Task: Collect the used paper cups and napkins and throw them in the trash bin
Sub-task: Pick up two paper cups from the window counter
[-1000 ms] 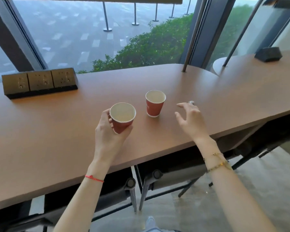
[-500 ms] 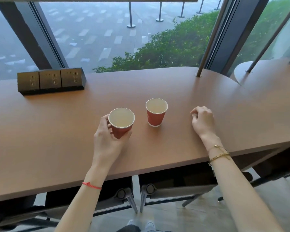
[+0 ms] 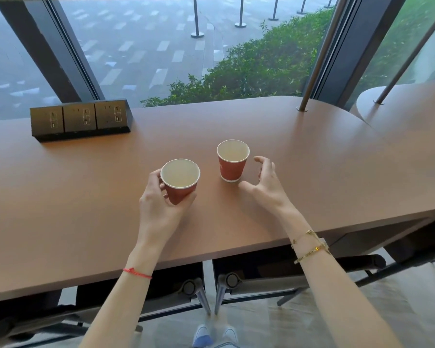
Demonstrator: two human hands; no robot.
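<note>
Two red paper cups with pale insides are on the brown counter (image 3: 312, 172). My left hand (image 3: 158, 204) is wrapped around the nearer cup (image 3: 180, 180), holding it a little above the counter. The second cup (image 3: 232, 160) stands upright on the counter just to its right. My right hand (image 3: 265, 185) is open beside that second cup, fingers curved toward it, thumb near its base, not touching it. No napkins or trash bin are in view.
A black block of power sockets (image 3: 79, 119) sits at the counter's back left. A metal pole (image 3: 319, 54) rises from the counter at back right, with a window behind. Chair frames (image 3: 211, 295) stand under the counter's near edge.
My right hand was a closed fist resting on the counter further right; it has opened and moved left up to the standing cup. My left hand keeps hold of its cup.
</note>
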